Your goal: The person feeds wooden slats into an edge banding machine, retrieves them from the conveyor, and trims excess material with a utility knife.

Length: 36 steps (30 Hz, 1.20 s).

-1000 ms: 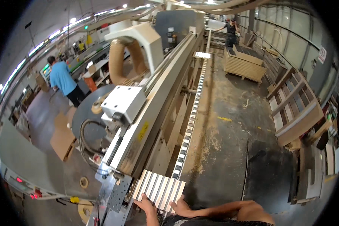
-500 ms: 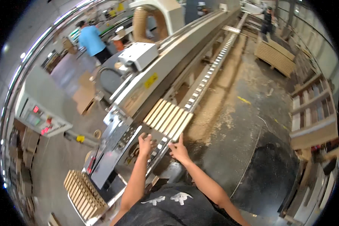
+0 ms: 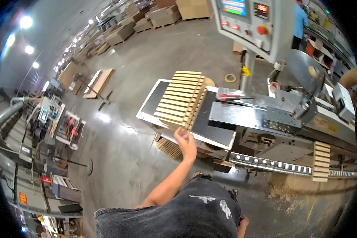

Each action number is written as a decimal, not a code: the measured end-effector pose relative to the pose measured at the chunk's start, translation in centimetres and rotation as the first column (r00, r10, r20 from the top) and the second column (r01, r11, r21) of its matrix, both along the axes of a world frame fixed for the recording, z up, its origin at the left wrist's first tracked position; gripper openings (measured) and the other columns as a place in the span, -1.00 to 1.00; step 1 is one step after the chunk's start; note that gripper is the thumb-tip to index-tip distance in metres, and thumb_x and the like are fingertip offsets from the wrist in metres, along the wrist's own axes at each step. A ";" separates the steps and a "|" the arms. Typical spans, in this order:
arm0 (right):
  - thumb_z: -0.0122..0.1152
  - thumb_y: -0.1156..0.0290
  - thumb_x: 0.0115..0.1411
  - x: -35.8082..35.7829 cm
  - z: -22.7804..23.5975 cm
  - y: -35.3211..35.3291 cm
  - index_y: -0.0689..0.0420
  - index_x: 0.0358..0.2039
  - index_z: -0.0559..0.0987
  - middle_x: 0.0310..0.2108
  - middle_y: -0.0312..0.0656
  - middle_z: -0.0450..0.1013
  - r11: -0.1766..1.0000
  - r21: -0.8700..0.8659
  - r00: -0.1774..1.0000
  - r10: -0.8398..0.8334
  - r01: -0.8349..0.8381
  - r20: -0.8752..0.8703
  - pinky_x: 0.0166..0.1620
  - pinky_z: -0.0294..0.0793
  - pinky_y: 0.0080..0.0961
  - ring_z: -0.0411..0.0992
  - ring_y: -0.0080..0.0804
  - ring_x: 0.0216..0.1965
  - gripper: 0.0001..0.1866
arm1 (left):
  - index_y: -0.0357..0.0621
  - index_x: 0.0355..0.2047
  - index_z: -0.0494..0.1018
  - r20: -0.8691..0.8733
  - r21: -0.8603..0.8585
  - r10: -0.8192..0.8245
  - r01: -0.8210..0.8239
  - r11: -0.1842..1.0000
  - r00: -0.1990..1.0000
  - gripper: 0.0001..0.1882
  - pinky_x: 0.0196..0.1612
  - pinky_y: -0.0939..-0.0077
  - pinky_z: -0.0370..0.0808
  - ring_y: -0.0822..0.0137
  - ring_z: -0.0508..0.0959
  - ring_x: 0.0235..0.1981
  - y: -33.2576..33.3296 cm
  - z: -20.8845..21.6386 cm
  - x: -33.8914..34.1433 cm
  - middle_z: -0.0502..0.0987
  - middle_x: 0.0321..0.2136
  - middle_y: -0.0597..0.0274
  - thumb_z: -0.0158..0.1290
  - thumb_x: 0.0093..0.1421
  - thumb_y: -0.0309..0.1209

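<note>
My left hand reaches toward the near end of a stack of grooved, slatted wooden panels. Its fingers are loosely bent and apart, with nothing seen in them; whether the fingertips touch the stack I cannot tell. The stack lies on a black-topped table with a white rim. My right hand hangs low beside my dark clothing, mostly hidden, and its fingers do not show clearly. Over at the right, a single slatted panel rests across the machine's chain conveyor.
A metal machine bed adjoins the table, with red-handled tools on it. A control panel stands behind. More slatted pieces sit below the table. Sawdust covers the floor at right. A person in blue stands far right.
My view has swung left, from the conveyor to the table with the stack. Both hands have come away from near the panel on the conveyor; my right hand has dropped low.
</note>
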State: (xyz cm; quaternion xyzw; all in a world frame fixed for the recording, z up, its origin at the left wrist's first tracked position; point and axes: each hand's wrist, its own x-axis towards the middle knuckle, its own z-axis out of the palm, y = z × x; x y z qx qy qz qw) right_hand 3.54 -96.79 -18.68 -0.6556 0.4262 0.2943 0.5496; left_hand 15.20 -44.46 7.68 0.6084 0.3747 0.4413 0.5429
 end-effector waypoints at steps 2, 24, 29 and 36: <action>0.09 0.33 0.25 -0.8 -0.1 1.3 0.17 -0.20 0.48 -0.47 -0.15 0.49 0.998 -0.033 0.998 0.047 -0.049 -0.052 -0.52 0.40 -0.33 0.43 -0.36 -0.55 -0.80 | -0.13 0.24 0.02 -0.028 -0.040 0.146 -0.147 0.988 0.989 -0.37 -0.36 0.52 0.57 0.27 0.41 -0.04 4.7 -1.6 -2.4 0.19 0.14 -0.03 0.05 0.22 -0.51; -0.04 0.21 0.42 8.2 25.3 53.8 0.20 0.16 0.37 -0.05 -0.03 0.51 0.525 0.471 0.703 0.579 -0.709 0.413 -0.07 0.54 -0.36 0.54 -0.29 -0.15 -0.58 | -0.12 -0.05 0.44 -0.348 0.155 0.046 0.009 0.988 0.936 -0.44 0.10 0.11 0.25 -0.06 0.35 -0.03 25.0 -2.1 -7.8 0.41 -0.13 -0.06 0.31 0.00 -0.15; -0.03 0.05 0.40 7.9 26.7 59.0 0.20 0.18 0.28 0.07 0.01 0.39 0.629 0.695 0.937 0.231 -0.349 0.261 0.16 0.38 -0.10 0.37 -0.04 0.12 -0.46 | -0.27 -0.10 0.29 -0.155 -0.179 -0.123 0.094 0.979 0.980 -0.43 -0.09 0.24 0.44 0.06 0.50 -0.21 20.8 -2.5 -10.6 0.45 -0.21 -0.01 0.33 0.03 -0.25; 0.06 0.30 0.38 7.5 26.0 52.4 0.15 0.17 0.31 0.01 -0.18 0.43 0.770 0.483 0.871 0.186 -0.416 0.454 -0.06 0.54 -0.17 0.46 -0.27 -0.04 -0.59 | -0.32 0.10 0.13 0.115 -0.659 -0.481 0.429 0.618 0.869 -0.33 -0.15 0.40 0.49 0.31 0.49 -0.18 15.9 -1.1 -15.1 0.46 -0.16 0.07 0.25 0.18 -0.26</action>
